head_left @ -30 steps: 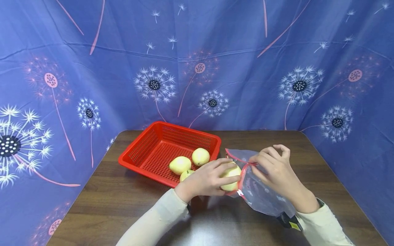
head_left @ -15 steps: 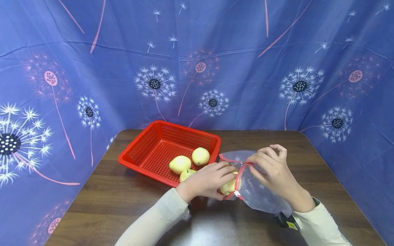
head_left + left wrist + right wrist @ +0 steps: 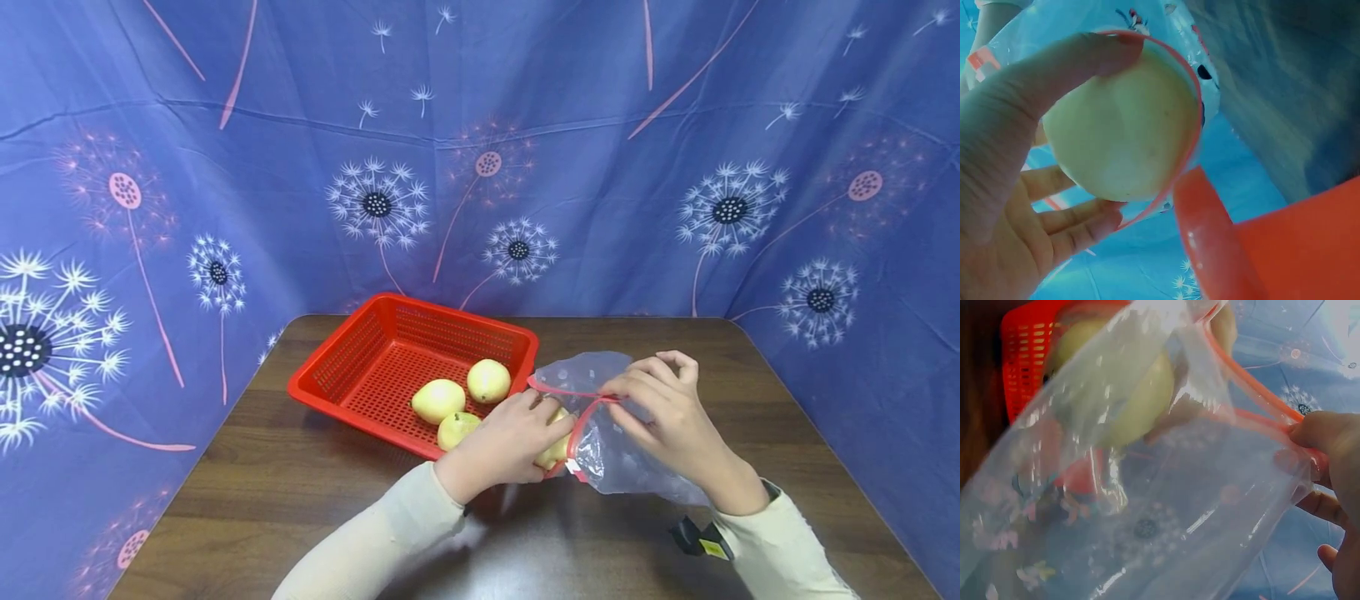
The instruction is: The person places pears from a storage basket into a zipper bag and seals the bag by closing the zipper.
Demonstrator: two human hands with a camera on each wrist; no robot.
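My left hand grips a pale yellow pear at the mouth of a clear zip bag. In the left wrist view the thumb lies over the pear's top, fingers beneath, and the bag's red rim curves round its far side. My right hand pinches the red zip edge at one corner, holding the mouth apart. Through the film in the right wrist view the pear shows at the opening. Just left, several more things sit close: a red basket holding a pear, a second pear and a third pear.
The basket's near right corner stands right beside my left hand. A small black device with a yellow label sits at my right wrist. Brown wooden table lies below, with a blue dandelion-print cloth hanging behind and at both sides.
The bag's mouth has shifted left toward the basket, and the held pear has moved slightly left with it. The right hand keeps its pinch, almost in the same place.
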